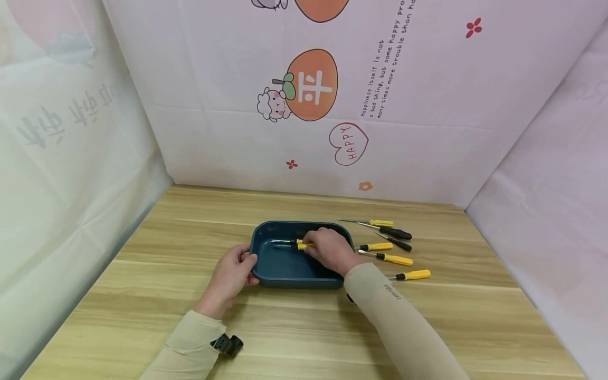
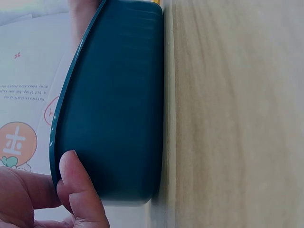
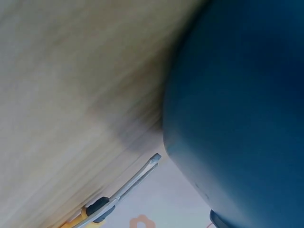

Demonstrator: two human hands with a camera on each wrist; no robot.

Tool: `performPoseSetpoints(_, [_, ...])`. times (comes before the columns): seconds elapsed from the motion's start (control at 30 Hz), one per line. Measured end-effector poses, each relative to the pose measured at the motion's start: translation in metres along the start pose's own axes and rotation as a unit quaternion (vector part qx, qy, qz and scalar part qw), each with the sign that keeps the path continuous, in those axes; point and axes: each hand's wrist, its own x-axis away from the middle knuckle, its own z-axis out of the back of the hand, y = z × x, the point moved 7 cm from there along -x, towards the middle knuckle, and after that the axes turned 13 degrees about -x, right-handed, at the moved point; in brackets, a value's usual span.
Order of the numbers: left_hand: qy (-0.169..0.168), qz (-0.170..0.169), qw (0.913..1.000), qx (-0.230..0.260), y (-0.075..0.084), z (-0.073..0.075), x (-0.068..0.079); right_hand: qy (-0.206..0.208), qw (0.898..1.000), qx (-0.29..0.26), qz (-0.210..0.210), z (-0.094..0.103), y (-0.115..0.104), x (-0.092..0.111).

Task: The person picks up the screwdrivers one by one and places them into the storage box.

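Observation:
A dark blue rectangular tray (image 1: 299, 283) stands on the wooden table. At its left end, my left hand (image 1: 234, 272) grips the rim between thumb and fingers; the left wrist view shows the same hold against the tray's outer wall (image 2: 114, 104). My right hand (image 1: 329, 247) reaches down inside the tray, fingers curled at the yellow handle of a screwdriver (image 1: 304, 246). Close beside it lies a second yellow-handled screwdriver (image 1: 300, 241), partly covered by the hand. Whether the fingers also touch that one is hidden. Both shafts point left.
Right of the tray lie several screwdrivers, among them a yellow one (image 1: 381, 223), a black one (image 1: 396, 233) and a yellow one near the right forearm (image 1: 418, 274). Printed white cloth (image 1: 214, 105) walls the table at the back and both sides.

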Motion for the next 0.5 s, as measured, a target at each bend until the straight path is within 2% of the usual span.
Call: performPoseSetpoints(0.5, [0.002, 0.008, 1.0, -0.004, -0.0015, 0.0, -0.0006, -0.001, 1.0, 0.004, -0.009, -0.0061, 0.0009, -0.0016])
